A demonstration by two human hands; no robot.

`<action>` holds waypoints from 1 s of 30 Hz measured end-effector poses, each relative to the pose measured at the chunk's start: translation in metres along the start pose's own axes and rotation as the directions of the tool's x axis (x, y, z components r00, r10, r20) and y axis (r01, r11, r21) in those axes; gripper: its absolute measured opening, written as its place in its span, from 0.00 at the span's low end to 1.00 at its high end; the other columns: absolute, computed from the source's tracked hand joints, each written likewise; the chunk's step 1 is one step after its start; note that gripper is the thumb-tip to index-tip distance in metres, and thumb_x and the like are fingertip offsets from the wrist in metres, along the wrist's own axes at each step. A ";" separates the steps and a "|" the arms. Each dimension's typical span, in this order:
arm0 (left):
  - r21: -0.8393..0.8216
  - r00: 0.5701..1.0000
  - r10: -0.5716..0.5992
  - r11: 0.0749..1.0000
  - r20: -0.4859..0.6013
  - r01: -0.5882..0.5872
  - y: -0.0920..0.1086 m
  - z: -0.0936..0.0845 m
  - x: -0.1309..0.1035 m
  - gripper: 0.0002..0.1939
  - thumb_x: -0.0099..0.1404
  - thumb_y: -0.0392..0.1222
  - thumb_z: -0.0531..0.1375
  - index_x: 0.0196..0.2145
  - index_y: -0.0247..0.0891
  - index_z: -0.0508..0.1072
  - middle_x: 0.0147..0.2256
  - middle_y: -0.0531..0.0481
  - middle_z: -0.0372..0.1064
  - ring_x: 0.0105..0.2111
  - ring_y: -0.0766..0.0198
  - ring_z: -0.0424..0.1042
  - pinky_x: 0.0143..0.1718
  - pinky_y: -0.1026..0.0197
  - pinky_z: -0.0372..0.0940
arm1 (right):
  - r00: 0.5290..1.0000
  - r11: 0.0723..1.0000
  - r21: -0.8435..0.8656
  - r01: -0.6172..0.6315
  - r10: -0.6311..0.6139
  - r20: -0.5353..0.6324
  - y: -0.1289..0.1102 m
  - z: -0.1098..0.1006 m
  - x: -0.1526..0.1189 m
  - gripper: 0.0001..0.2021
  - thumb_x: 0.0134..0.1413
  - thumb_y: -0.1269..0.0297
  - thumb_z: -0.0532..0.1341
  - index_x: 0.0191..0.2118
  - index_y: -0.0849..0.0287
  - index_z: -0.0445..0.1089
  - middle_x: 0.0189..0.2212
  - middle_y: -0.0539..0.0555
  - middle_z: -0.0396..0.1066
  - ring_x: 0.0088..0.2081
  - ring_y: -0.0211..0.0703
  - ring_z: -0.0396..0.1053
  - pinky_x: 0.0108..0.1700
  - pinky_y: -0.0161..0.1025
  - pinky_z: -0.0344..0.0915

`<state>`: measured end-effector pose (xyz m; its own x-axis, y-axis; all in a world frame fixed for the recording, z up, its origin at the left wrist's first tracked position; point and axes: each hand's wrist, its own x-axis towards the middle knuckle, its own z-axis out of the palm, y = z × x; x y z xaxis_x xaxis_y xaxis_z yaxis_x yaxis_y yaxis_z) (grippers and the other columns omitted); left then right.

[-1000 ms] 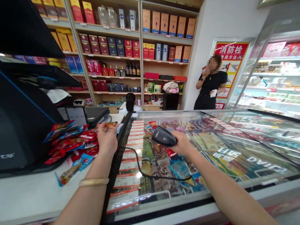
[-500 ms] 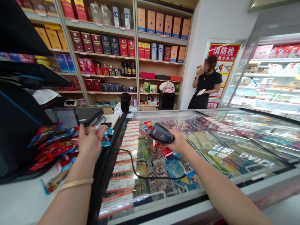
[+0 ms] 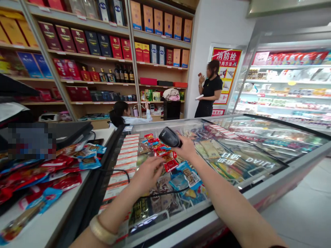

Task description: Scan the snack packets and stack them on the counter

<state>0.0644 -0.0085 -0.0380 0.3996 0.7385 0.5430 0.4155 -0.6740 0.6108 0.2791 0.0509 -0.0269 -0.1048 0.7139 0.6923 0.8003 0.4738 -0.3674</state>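
Observation:
My right hand [image 3: 186,148] grips a black handheld barcode scanner [image 3: 170,137] above the glass top of a chest freezer. My left hand [image 3: 148,174] is over the same glass, its fingers slightly bent and apart, with nothing visible in them. Just beyond its fingertips lie red snack packets [image 3: 170,165]. A blue snack packet [image 3: 190,174] rests on the glass below the scanner. The scanner's black cable [image 3: 165,194] runs across the freezer, passing partly behind my left forearm. More red and blue snack packets [image 3: 64,163] are heaped on the white counter at the left.
Price labels [image 3: 126,151] line the left side of the freezer top [image 3: 258,179]. One person [image 3: 210,86] in black stands by the wall; another [image 3: 120,113] is low behind the freezer. Shelves of boxed bottles [image 3: 95,44] fill the back, and a lit display fridge [image 3: 292,82] stands right.
My left hand has moved right, from the counter heap to the packets on the freezer glass. The scanner stays in my right hand. The view has turned right, and the low person has turned sideways.

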 end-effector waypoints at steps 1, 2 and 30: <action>0.059 0.990 0.089 0.994 0.106 -0.096 0.004 0.010 -0.002 0.15 0.61 0.34 0.59 0.44 0.43 0.79 0.48 0.42 0.75 0.50 0.53 0.71 0.55 0.49 0.64 | 1.000 1.000 0.001 -0.001 0.001 0.005 0.000 0.000 0.000 0.10 0.44 0.62 0.64 0.36 0.56 0.72 0.34 0.56 0.77 0.38 0.51 0.73 0.39 0.40 0.66; 0.115 0.967 0.150 0.978 0.208 -0.177 0.008 0.019 -0.003 0.17 0.62 0.34 0.57 0.47 0.43 0.78 0.52 0.41 0.72 0.55 0.51 0.67 0.58 0.47 0.61 | 1.000 1.000 0.007 0.001 -0.001 0.009 0.000 0.000 0.000 0.09 0.45 0.62 0.64 0.36 0.56 0.72 0.34 0.55 0.77 0.38 0.51 0.73 0.39 0.40 0.66; -0.206 0.999 -0.026 0.978 0.028 0.031 0.015 0.000 0.000 0.06 0.59 0.36 0.62 0.33 0.44 0.78 0.32 0.47 0.75 0.34 0.59 0.71 0.41 0.59 0.66 | 0.999 1.000 0.000 0.023 -0.023 0.042 0.000 0.003 -0.001 0.12 0.45 0.62 0.65 0.39 0.55 0.72 0.36 0.55 0.77 0.39 0.51 0.74 0.40 0.40 0.66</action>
<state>0.0706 -0.0184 -0.0288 0.4115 0.7551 0.5104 0.2503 -0.6321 0.7333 0.2775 0.0520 -0.0295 -0.1479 0.7240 0.6738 0.7978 0.4900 -0.3513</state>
